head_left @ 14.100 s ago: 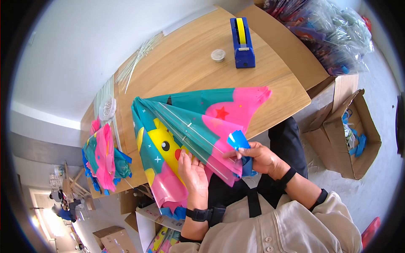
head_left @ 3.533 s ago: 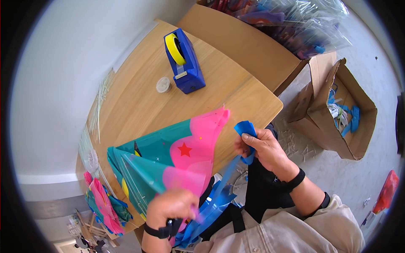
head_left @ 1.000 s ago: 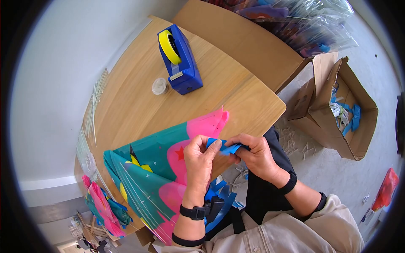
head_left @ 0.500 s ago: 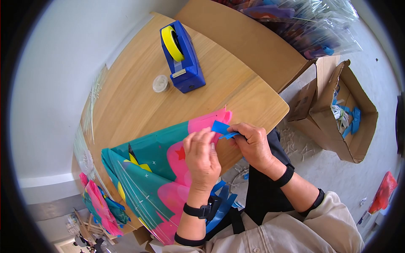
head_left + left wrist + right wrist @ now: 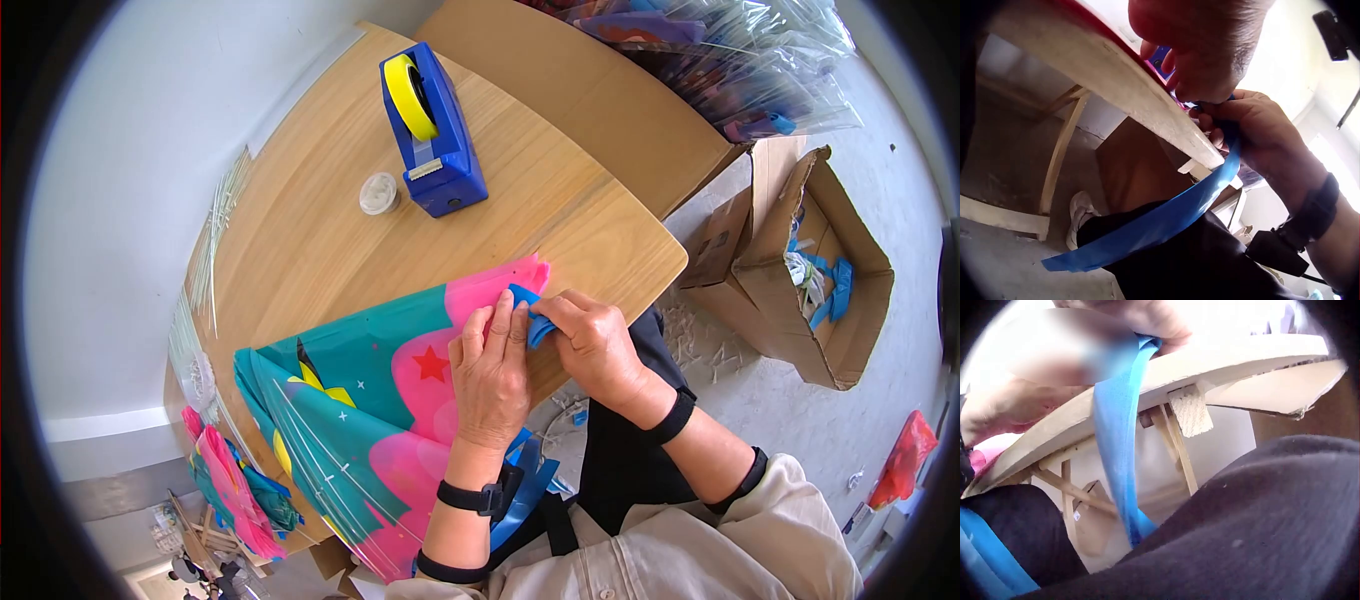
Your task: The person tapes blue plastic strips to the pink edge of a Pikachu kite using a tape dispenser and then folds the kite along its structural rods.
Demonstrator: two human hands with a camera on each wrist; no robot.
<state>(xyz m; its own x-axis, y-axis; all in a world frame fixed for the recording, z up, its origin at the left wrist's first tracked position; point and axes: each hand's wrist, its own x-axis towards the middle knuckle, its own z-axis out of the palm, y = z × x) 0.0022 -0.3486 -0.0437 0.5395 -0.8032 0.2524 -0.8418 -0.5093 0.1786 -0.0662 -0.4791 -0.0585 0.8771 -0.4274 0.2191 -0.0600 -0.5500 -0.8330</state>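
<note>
A thin plastic kite [image 5: 400, 345], green and pink with a yellow cartoon print and thin white rods, lies folded over the table's near edge. At its pink corner, my left hand [image 5: 490, 385] lays straight fingers on the end of a blue plastic strip [image 5: 541, 329]. Its thumb is hidden in the head view. My right hand [image 5: 600, 350] pinches the folded strip beside those fingertips. Below the hands, the long blue strip [image 5: 1166, 222] hangs past the table edge in the left wrist view. The right wrist view shows the same strip [image 5: 1119, 431] dangling above dark trousers.
A blue tape dispenser [image 5: 448, 150] and a small round tub [image 5: 379, 194] stand on the wooden table [image 5: 520, 180]. Thin white rods [image 5: 215, 245] lie along the wall side. More folded kites [image 5: 240, 485] sit at left. An open cardboard box [image 5: 830, 290] is at right.
Earlier, the kite lay spread out with the right hand holding blue strips at its edge. Both hands then raised a strip. Now the left fingers have come down onto its end at the pink corner.
</note>
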